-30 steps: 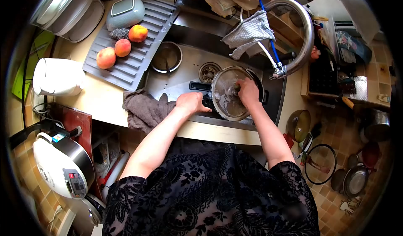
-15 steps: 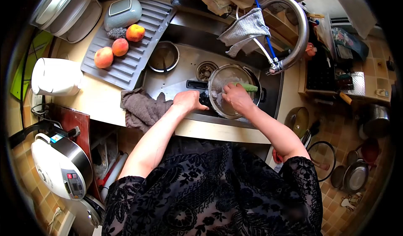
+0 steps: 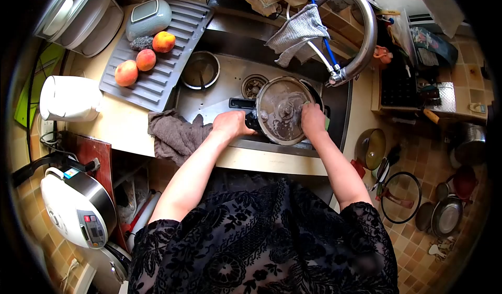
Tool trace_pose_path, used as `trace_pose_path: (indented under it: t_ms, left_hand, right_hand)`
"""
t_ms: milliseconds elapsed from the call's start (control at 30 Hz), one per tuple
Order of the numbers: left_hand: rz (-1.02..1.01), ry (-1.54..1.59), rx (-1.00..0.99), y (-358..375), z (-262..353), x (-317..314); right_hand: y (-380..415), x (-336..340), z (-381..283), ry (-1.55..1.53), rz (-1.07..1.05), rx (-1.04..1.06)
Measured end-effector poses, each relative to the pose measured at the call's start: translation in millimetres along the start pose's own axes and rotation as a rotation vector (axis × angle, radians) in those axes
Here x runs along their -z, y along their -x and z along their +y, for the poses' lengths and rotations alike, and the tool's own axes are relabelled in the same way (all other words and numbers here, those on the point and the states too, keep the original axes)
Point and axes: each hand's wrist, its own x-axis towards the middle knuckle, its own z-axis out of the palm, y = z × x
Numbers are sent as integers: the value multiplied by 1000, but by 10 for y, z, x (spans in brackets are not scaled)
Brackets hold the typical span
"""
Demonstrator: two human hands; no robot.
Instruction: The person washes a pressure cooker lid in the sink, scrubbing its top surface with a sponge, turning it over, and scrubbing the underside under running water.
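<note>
Scrubbing looks mid-way, I'd say: round glass pot lid (image 3: 282,111) is filmy with suds, unrinsed, sitting in the steel sink (image 3: 219,98). Left hand (image 3: 230,124) grips the lid's left rim. Right hand (image 3: 312,120) presses a green sponge (image 3: 326,122) on its right edge. Count: one lid, one sponge, three peaches (image 3: 146,59) beyond the left hand.

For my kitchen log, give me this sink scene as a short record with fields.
Place: sink in a kitchen counter
Left hand: grips the lid's left edge
Right hand: presses a green sponge on the lid's right side
Lid: glass, soapy, over a black pan
Nearby: brown cloth, three peaches on the drain board, faucet
</note>
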Motion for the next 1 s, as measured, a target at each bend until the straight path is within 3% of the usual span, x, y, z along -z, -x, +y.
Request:
trace_pose_path:
  t_ms: [167, 233, 300, 433, 533, 633, 733, 833, 900, 1000]
  left_hand:
    - [106, 13, 3, 19, -8, -80]
    - [120, -8, 25, 40, -3, -87]
    - [150, -25, 25, 15, 13, -111]
    - [310, -44, -13, 41, -4, -241]
    - [546, -80, -82, 60, -57, -398]
    - [627, -92, -184, 75, -80, -420]
    - [589, -98, -167, 66, -82, -377]
    - [543, -106, -139, 68, -67, -360]
    - [540, -105, -126, 51, -75, -367]
    - [521, -135, -87, 65, -55, -356]
  right_hand:
    - [99, 250, -37, -210, 16, -177]
    - [276, -29, -72, -157, -42, -137]
    - [540, -132, -201, -55, 76, 40]
    - [780, 285, -693, -303, -28, 78]
    - [879, 389, -725, -544, 149, 139]
    - [897, 222, -323, -509, 157, 255]
    - [649, 183, 219, -27, 35, 416]
    - [185, 166, 574, 193, 86, 500]
    - [-14, 120, 670, 62, 225, 542]
    - [51, 127, 687, -37, 236, 559]
